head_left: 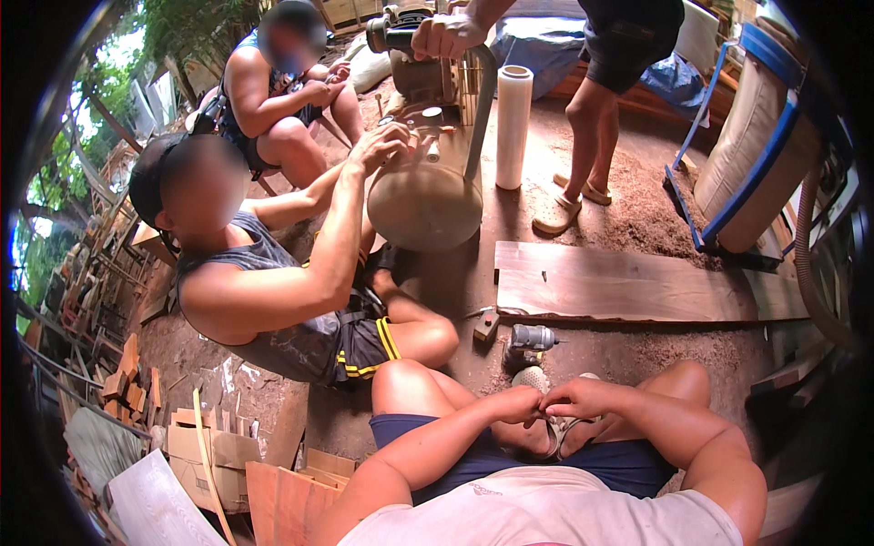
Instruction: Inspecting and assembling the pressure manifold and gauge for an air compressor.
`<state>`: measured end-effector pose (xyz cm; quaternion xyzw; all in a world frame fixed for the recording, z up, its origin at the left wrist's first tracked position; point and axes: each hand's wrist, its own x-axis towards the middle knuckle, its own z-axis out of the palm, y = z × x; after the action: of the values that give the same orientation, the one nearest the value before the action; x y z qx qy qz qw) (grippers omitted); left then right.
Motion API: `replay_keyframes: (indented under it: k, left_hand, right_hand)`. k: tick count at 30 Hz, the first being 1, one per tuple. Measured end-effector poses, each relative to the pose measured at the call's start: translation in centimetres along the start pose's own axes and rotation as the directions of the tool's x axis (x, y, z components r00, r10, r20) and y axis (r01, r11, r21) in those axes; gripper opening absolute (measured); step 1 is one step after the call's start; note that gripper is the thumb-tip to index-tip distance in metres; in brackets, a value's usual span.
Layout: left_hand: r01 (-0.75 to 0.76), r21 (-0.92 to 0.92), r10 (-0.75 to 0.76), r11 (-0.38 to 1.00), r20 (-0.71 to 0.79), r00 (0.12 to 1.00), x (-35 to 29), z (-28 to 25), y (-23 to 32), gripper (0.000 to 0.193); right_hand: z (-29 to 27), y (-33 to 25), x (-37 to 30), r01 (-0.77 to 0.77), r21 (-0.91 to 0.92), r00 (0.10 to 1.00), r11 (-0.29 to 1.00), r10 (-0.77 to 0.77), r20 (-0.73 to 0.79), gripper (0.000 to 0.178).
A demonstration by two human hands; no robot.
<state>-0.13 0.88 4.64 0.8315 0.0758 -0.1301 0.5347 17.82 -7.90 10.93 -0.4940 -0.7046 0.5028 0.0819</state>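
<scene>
My left hand [521,405] and my right hand [580,399] meet in front of me, over my sandalled feet [557,435]. The fingers of both are curled in and close together; anything between them is too small or hidden to make out. Just beyond my hands, a cordless drill [533,338] rests on the ground. Left of it sits a small dark block-shaped object [486,325]. Farther ahead, a co-worker's hand [382,146] touches the fittings on top of a compressor tank [425,209]. Another person's hand [448,36] grips the compressor's handle [482,100].
A long wooden board [628,280] lies ahead to the right. Beyond it stand a wrapped upright roll [514,127] and a dust collector bag [751,146] on a blue frame, near sawdust [651,205]. Cardboard boxes [211,464] and wood offcuts [127,382] are piled left. A seated person [264,100] is farther back.
</scene>
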Motion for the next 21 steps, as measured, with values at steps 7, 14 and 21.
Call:
replay_keyframes:
  k: [7, 14, 21]
  left_hand:
    - [-0.013, 0.003, 0.013, 1.000, -0.017, 1.000, 0.07, 0.24, -0.45, 0.031]
    - [-0.004, -0.005, 0.004, 1.000, -0.010, 1.000, 0.00, 0.00, 0.12, 0.029]
    - [-0.002, -0.005, 0.002, 1.000, -0.009, 1.000, 0.19, 0.41, -0.69, 0.029]
  right_hand:
    - [-0.08, -0.20, 0.09, -0.030, -0.008, 0.999, 1.000, 0.031, 0.013, 0.025]
    - [-0.09, -0.18, 0.04, -0.030, -0.018, 1.000, 0.999, 0.030, 0.003, 0.025]
    - [-0.18, -0.46, 0.03, -0.028, -0.037, 1.000, 0.999, 0.028, 0.002, 0.024]
